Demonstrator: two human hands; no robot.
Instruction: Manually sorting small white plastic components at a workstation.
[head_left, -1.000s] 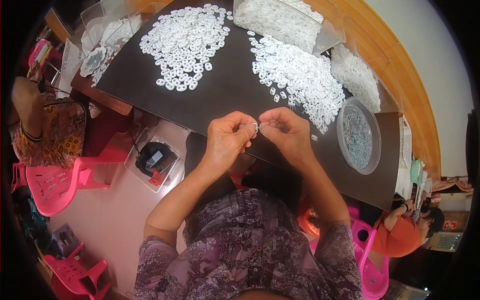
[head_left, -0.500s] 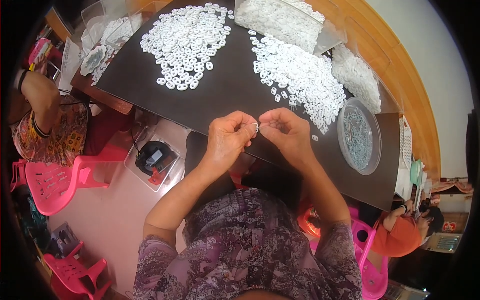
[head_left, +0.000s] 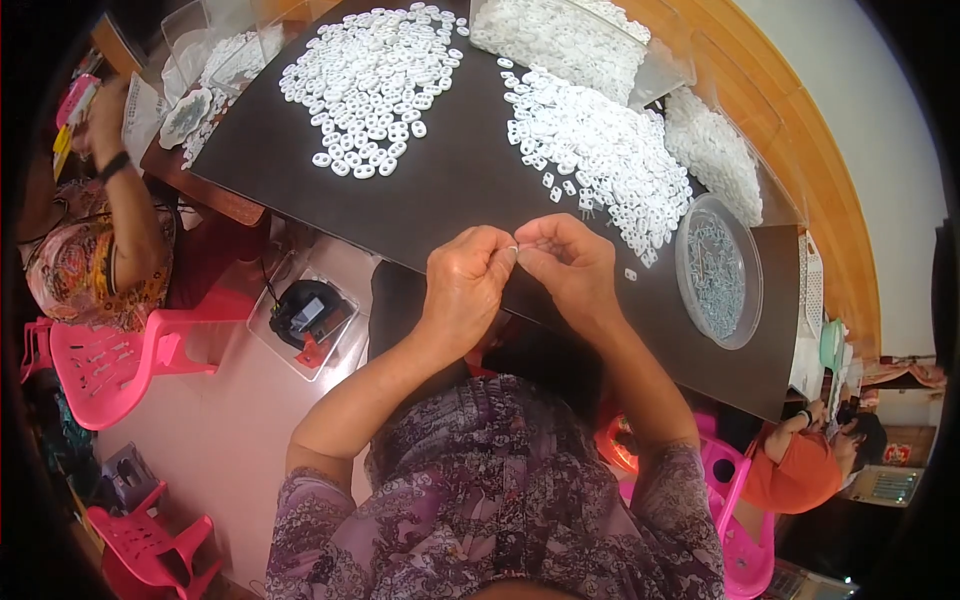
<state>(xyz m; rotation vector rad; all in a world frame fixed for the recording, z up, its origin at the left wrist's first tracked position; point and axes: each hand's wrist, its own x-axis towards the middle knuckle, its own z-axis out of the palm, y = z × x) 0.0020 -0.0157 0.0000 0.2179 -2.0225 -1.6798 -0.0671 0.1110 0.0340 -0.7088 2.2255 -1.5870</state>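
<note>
My left hand (head_left: 462,285) and my right hand (head_left: 573,265) meet at the fingertips over the table's near edge. A small white plastic piece (head_left: 514,248) shows between them, pinched by my left thumb and forefinger and mostly covered. My right fingers are pinched against it; whatever they hold is too small to make out. Beyond my hands lies a heap of white oval pieces with two holes (head_left: 370,85). Nearer my right hand spreads a heap of smaller white two-hole pieces (head_left: 600,155). Small silvery metal parts (head_left: 715,270) fill a round clear tray (head_left: 755,300) on the right.
Clear bins of white pieces (head_left: 560,45) stand along the back of the dark table (head_left: 455,160). A person in a patterned top (head_left: 95,260) sits left by a pink chair (head_left: 100,360); another in orange (head_left: 800,475) is at far right. A black device (head_left: 305,312) sits below left.
My fingertips have closed in and now cover more of the white piece. My left hand has turned slightly. The person at left has raised an arm.
</note>
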